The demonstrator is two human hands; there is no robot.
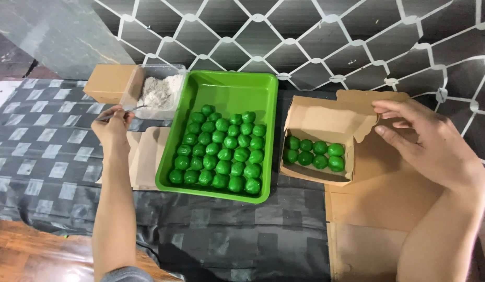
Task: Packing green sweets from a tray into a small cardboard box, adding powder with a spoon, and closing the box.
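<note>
Spoon (128,109) pinched in left hand (113,128) over powder tub (160,91). Box flap (352,112) touched by released fingers of right hand (428,141). Cardboard box (318,180) seated on counter beside green tray (229,91). Green balls (314,153) judged soft, light; best lifted gently by sides.
</note>
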